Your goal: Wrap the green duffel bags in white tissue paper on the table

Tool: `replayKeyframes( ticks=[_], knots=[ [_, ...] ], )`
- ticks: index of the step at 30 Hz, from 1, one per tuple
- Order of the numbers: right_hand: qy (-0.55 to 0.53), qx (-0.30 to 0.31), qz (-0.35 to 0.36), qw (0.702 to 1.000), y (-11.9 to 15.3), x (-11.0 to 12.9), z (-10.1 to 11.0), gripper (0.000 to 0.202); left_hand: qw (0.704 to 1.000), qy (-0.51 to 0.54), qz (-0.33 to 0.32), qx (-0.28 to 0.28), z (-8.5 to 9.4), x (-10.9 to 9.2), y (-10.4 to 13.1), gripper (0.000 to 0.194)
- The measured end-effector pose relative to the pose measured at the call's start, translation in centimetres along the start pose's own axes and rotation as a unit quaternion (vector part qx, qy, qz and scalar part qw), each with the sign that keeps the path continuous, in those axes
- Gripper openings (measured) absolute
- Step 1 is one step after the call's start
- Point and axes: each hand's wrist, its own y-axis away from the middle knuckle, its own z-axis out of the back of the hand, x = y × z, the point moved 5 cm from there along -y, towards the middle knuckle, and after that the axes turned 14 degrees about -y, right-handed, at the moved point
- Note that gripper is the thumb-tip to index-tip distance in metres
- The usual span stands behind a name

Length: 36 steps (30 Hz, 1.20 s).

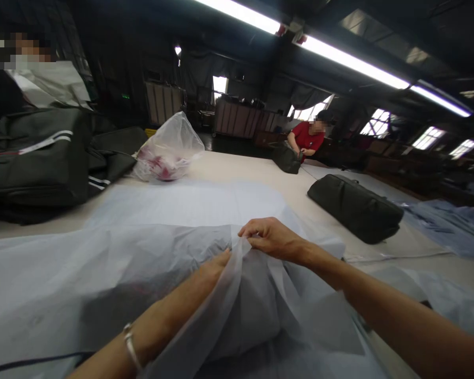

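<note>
A translucent white plastic sheet [114, 258] covers a dark, bulky item at the front of the table. My right hand [268, 237] pinches an edge of the sheet near the middle of the view. Just left of it, my left hand [217, 263] reaches against the covered item, partly under a fold of the sheet; its fingers are mostly hidden. A silver bracelet [130, 345] circles my left wrist. More thin white sheeting [189, 202] lies flat beyond both hands.
Dark bags [35, 163] are piled at the left, beside a clear plastic bag [168, 152] with reddish contents. Another dark bag [355, 208] lies at the right. Across the table [229, 163], a person in red [308, 138] handles a dark bag. Bluish sheets [454, 226] lie far right.
</note>
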Motion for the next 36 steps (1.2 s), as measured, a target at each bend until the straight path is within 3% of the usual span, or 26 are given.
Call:
replayKeyframes(
  ticks=[4, 6, 10, 13, 16, 19, 23, 27, 29, 33, 36],
  knots=[
    [0.026, -0.030, -0.031, 0.999, -0.2, -0.7, 0.9, 0.011, 0.981, 0.054, 0.184, -0.028, 1.4, 1.7, -0.2, 0.033],
    [0.031, -0.032, -0.063, 0.997, -0.4, -1.2, 1.0, 0.005, 0.967, 0.079, 0.241, -0.034, 1.5, 2.4, -0.5, 0.047],
    [0.003, -0.028, -0.115, 0.993, -0.9, -2.2, 1.0, 0.010, 0.960, 0.016, 0.278, -0.016, 1.2, 2.6, -0.8, 0.099],
    [-0.024, -0.028, -0.124, 0.992, -1.0, -2.7, 0.9, 0.018, 0.956, -0.109, 0.274, -0.011, 1.8, 1.5, 0.6, 0.104],
    [-0.035, -0.025, -0.121, 0.992, -1.1, -3.2, 0.8, 0.020, 0.932, -0.225, 0.284, -0.026, 2.6, 0.1, 5.0, 0.102],
    [-0.042, -0.019, -0.114, 0.992, -0.8, -3.6, 0.7, 0.021, 0.901, -0.307, 0.301, -0.057, 2.0, -1.5, 11.8, 0.105],
    [-0.038, -0.020, -0.111, 0.993, -0.5, -4.3, 0.6, 0.020, 0.861, -0.385, 0.318, -0.094, -1.9, -3.0, 20.3, 0.099],
    [-0.035, -0.011, -0.118, 0.992, -0.6, -4.8, 0.7, 0.022, 0.814, -0.400, 0.394, -0.149, -5.5, -3.0, 24.8, 0.068],
    [-0.032, -0.003, -0.125, 0.992, -0.6, -4.7, 0.7, 0.023, 0.813, -0.369, 0.412, -0.184, -6.6, -3.4, 25.0, 0.070],
    [-0.017, 0.003, -0.135, 0.991, -0.5, -4.5, 0.5, 0.025, 0.812, -0.345, 0.401, -0.245, -8.0, -4.2, 22.8, 0.101],
    [-0.003, 0.001, -0.122, 0.993, -0.2, -4.6, 0.3, 0.027, 0.790, -0.356, 0.419, -0.273, -8.4, -2.8, 21.2, 0.095]
  ],
)
